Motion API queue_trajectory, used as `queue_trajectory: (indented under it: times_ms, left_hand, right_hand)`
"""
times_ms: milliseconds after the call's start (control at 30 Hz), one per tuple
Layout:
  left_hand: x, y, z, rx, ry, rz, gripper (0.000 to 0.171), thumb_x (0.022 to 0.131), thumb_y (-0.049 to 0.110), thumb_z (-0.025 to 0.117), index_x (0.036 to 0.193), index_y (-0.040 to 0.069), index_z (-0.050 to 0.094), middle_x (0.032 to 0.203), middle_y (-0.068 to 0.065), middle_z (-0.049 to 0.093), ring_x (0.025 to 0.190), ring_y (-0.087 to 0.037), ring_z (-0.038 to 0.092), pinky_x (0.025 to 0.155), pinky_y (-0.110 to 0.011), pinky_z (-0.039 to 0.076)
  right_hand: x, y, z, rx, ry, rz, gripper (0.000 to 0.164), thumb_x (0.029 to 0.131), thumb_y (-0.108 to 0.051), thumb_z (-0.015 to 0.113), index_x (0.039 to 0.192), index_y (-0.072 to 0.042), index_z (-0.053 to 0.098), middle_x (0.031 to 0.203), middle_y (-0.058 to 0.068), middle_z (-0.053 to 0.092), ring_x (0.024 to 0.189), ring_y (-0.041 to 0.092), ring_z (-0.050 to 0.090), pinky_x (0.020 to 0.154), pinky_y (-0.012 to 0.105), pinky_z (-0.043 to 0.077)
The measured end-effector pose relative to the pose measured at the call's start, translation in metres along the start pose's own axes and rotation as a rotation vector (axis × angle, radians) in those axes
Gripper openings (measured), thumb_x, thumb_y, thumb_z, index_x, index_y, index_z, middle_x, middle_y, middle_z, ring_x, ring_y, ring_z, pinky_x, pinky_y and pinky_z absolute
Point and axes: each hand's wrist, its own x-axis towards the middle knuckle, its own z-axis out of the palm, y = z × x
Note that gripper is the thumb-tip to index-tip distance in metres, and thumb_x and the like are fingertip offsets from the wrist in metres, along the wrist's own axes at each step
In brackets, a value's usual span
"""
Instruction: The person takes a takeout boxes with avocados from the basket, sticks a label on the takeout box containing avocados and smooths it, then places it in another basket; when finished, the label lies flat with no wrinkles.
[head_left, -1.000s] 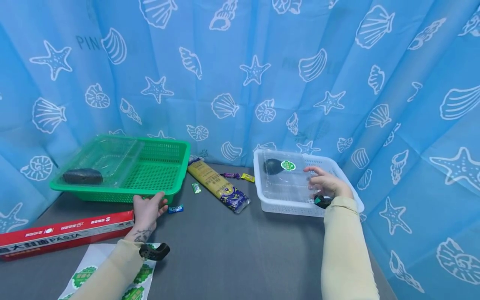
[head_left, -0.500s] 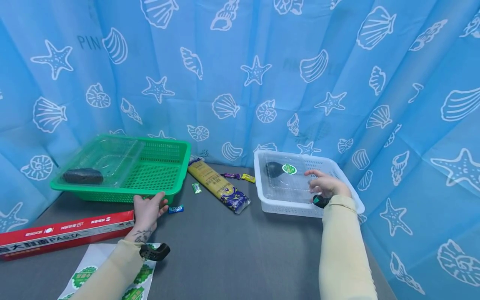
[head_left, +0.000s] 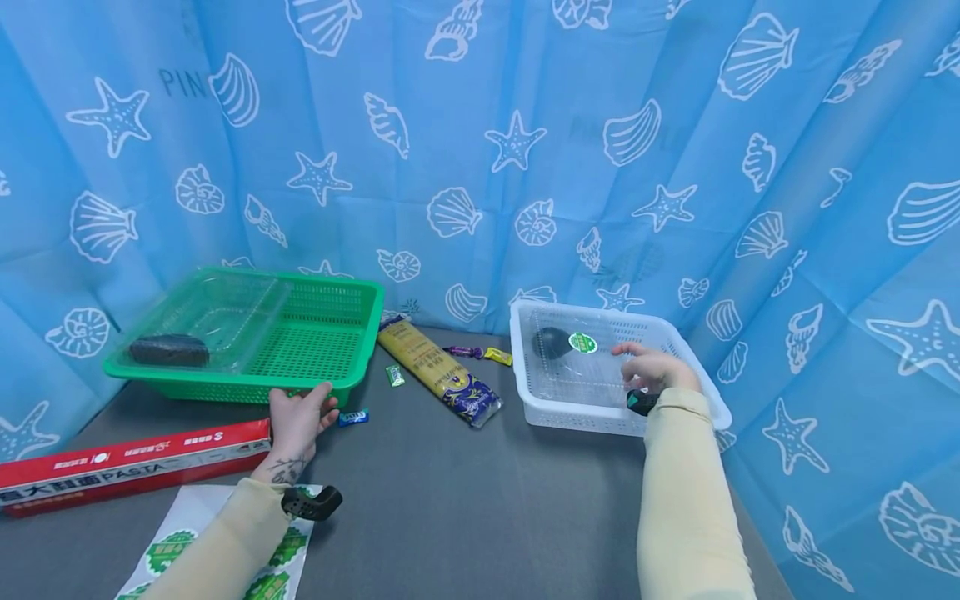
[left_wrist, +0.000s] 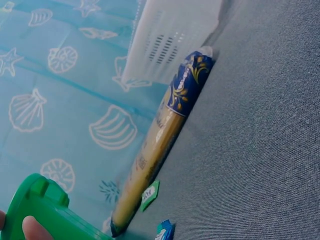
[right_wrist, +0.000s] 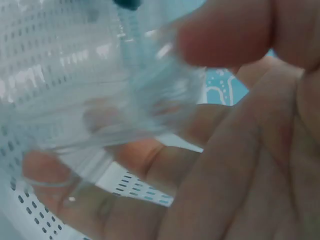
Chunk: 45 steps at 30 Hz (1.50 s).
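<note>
My left hand grips the front right rim of the green basket; the left wrist view shows a fingertip and the thumb on either side of the green rim. In that basket, a clear plastic box stands over or around a dark oblong item. My right hand holds a second clear plastic box by its near right end, thumb above and fingers below. This box, with a round green sticker and a dark rounded item, lies within the white basket.
Between the baskets lie a long yellow and purple noodle packet and small candies: purple, yellow, green and blue. A red pasta box and a sticker sheet are at front left. A blue curtain hangs behind.
The clear box in my right hand has sunk slightly lower into the white basket, the right hand moving down with it. My left hand keeps its place on the green rim.
</note>
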Motion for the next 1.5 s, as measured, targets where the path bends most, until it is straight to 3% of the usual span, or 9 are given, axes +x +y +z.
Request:
queue_trajectory:
  times_ms: [233, 433, 600, 733, 833, 1033, 1233, 1400, 1500]
  left_hand:
    - [-0.001, 0.002, 0.000, 0.024, 0.007, -0.010, 0.080, 0.059, 0.047, 0.074, 0.117, 0.023, 0.024, 0.107, -0.010, 0.046, 0.081, -0.022, 0.060, 0.065, -0.038, 0.052]
    - [-0.007, 0.008, 0.002, 0.013, -0.002, -0.027, 0.082, 0.058, 0.047, 0.075, 0.117, 0.022, 0.023, 0.106, -0.011, 0.045, 0.080, -0.022, 0.060, 0.066, -0.037, 0.052]
    - [-0.014, 0.017, 0.004, 0.018, -0.017, -0.041, 0.075, 0.065, 0.040, 0.073, 0.117, 0.022, 0.022, 0.105, -0.010, 0.046, 0.080, -0.021, 0.059, 0.065, -0.037, 0.052]
    - [-0.015, 0.018, 0.006, 0.035, -0.011, -0.021, 0.070, 0.068, 0.037, 0.071, 0.116, 0.021, 0.022, 0.103, -0.010, 0.046, 0.079, -0.021, 0.060, 0.063, -0.037, 0.052]
    - [-0.013, 0.016, 0.005, 0.023, -0.007, -0.011, 0.074, 0.065, 0.040, 0.073, 0.115, 0.021, 0.023, 0.103, -0.011, 0.046, 0.078, -0.021, 0.060, 0.063, -0.037, 0.052]
    - [-0.009, 0.011, 0.004, 0.025, -0.016, -0.013, 0.080, 0.060, 0.048, 0.073, 0.115, 0.022, 0.022, 0.104, -0.011, 0.046, 0.080, -0.021, 0.060, 0.065, -0.037, 0.052]
    - [-0.001, 0.000, 0.003, -0.006, 0.000, 0.010, 0.082, 0.057, 0.050, 0.074, 0.115, 0.023, 0.023, 0.103, -0.013, 0.046, 0.077, -0.022, 0.060, 0.063, -0.037, 0.052]
    - [-0.025, 0.029, 0.009, 0.012, -0.013, -0.042, 0.074, 0.067, 0.041, 0.071, 0.117, 0.020, 0.022, 0.103, -0.010, 0.046, 0.078, -0.019, 0.059, 0.066, -0.036, 0.052]
    - [-0.048, 0.054, 0.018, 0.016, -0.017, -0.066, 0.062, 0.076, 0.029, 0.066, 0.118, 0.017, 0.021, 0.099, -0.007, 0.048, 0.075, -0.017, 0.059, 0.067, -0.036, 0.052]
  right_hand:
    - [0.002, -0.001, 0.001, -0.107, 0.032, 0.069, 0.060, 0.076, -0.003, 0.047, 0.132, -0.012, 0.028, 0.135, 0.023, 0.013, 0.104, 0.041, 0.034, 0.076, 0.043, 0.041]
    - [0.002, -0.001, 0.002, -0.138, 0.027, 0.087, 0.056, 0.080, -0.008, 0.047, 0.133, -0.008, 0.029, 0.137, 0.026, 0.012, 0.112, 0.049, 0.030, 0.085, 0.055, 0.036]
    - [-0.003, -0.010, 0.004, -0.210, 0.008, 0.036, 0.062, 0.086, -0.026, 0.049, 0.135, -0.001, 0.021, 0.138, 0.027, 0.013, 0.117, 0.051, 0.024, 0.090, 0.056, 0.032]
    - [-0.008, -0.026, 0.005, -0.247, 0.120, -0.012, 0.074, 0.083, -0.037, 0.051, 0.138, -0.004, 0.013, 0.139, 0.026, 0.011, 0.119, 0.049, 0.020, 0.086, 0.062, 0.030]
    - [-0.008, -0.040, 0.008, -0.209, 0.260, -0.120, 0.080, 0.082, -0.041, 0.053, 0.139, -0.008, 0.009, 0.140, 0.025, 0.007, 0.122, 0.046, 0.019, 0.088, 0.061, 0.029]
    - [-0.006, -0.071, 0.025, 0.013, 0.536, -0.340, 0.079, 0.078, -0.041, 0.060, 0.138, -0.020, 0.014, 0.140, 0.016, 0.017, 0.123, 0.037, 0.026, 0.092, 0.053, 0.031]
    - [-0.033, -0.095, 0.067, 0.496, 0.766, -0.550, 0.042, 0.082, -0.017, 0.057, 0.119, -0.014, 0.037, 0.108, 0.007, 0.048, 0.092, 0.019, 0.050, 0.072, 0.033, 0.048]
    - [-0.030, -0.055, 0.101, 0.848, 0.836, -0.800, 0.018, 0.078, -0.001, 0.056, 0.092, -0.007, 0.047, 0.077, 0.005, 0.052, 0.062, 0.013, 0.053, 0.047, 0.022, 0.046]
    - [-0.006, -0.003, 0.117, 0.999, 0.856, -0.834, 0.015, 0.077, 0.000, 0.059, 0.085, -0.004, 0.047, 0.069, 0.008, 0.053, 0.055, 0.015, 0.053, 0.041, 0.024, 0.044]
